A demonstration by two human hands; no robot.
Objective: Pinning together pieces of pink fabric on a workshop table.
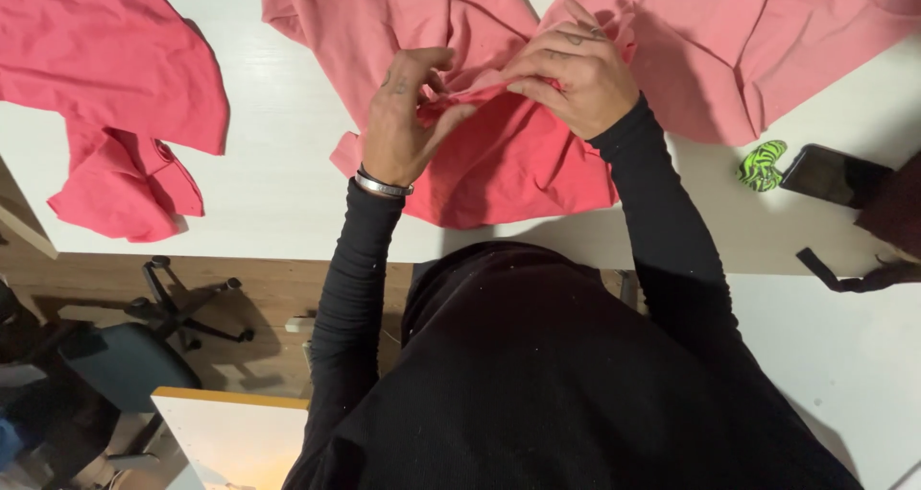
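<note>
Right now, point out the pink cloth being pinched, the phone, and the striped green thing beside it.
pink cloth [499, 168]: head view, flat lower part.
phone [833, 175]: head view, dark screen middle.
striped green thing [763, 164]: head view, its centre.

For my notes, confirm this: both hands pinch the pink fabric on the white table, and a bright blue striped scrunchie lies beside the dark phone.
Wrong colour: the head view shows a neon green striped scrunchie beside the dark phone. Both the left hand and right hand do pinch the pink fabric on the white table.

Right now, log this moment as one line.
left hand: pinching pink fabric | right hand: pinching same fold | white table | phone at right
</note>
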